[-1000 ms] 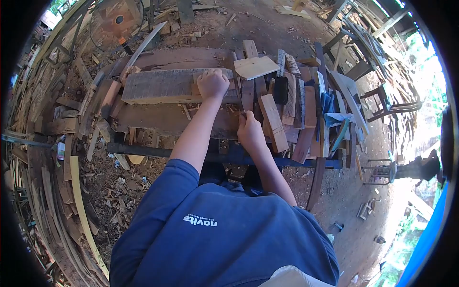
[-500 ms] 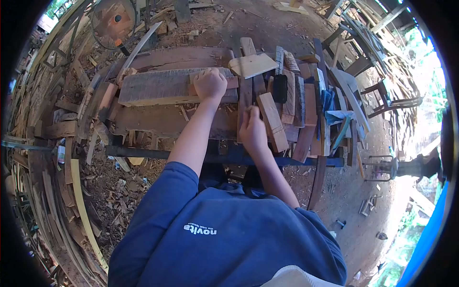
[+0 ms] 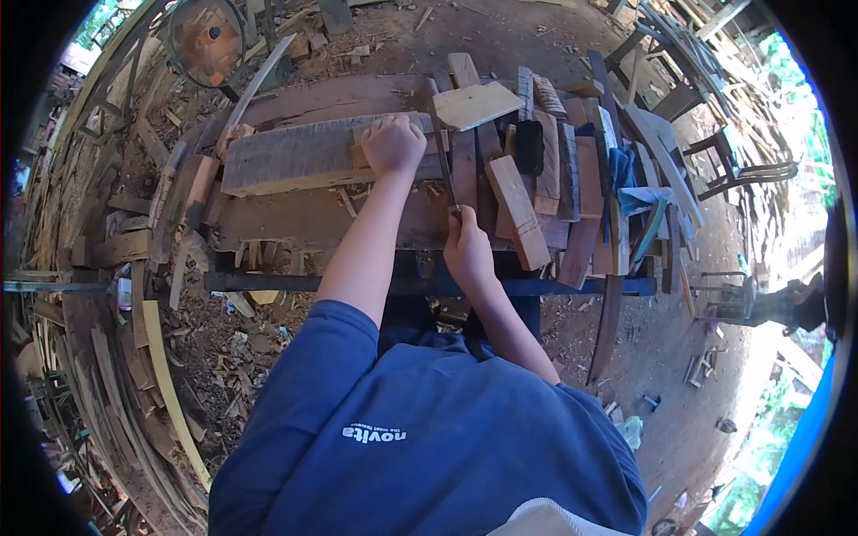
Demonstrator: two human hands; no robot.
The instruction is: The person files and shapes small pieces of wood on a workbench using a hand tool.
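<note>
Head view. The work lies on a cluttered wooden surface [image 3: 295,223] seen from above, with the person's blue-sleeved arms reaching away from the body.

The left hand [image 3: 393,143] rests near the far middle of the surface. Its grip is pressed together, with the fingers curled down over a reddish block [image 3: 360,152]. The block lies on top of a long grey plank [image 3: 286,156], whose long axis runs parallel to the near edge of the surface.

The right hand [image 3: 466,246] sits at the near edge, just right of the left forearm. Its grip is wrapped tight around the handle of a narrow saw [image 3: 442,152]. The long axis of the saw runs from near to far, crosswise to the plank. The blade points away from the person, leans slightly left, and passes just beside the right end of the reddish block. The tip ends close to a pale board [image 3: 474,103] at the far edge.

The right half of the surface carries a pile of offcuts [image 3: 518,210], most laid near to far, with a black block [image 3: 529,147] among them and a blue cloth [image 3: 621,170] towards the right edge. A blue rail [image 3: 295,284] runs under the near edge. A round fan [image 3: 206,40] stands beyond the far left corner.
</note>
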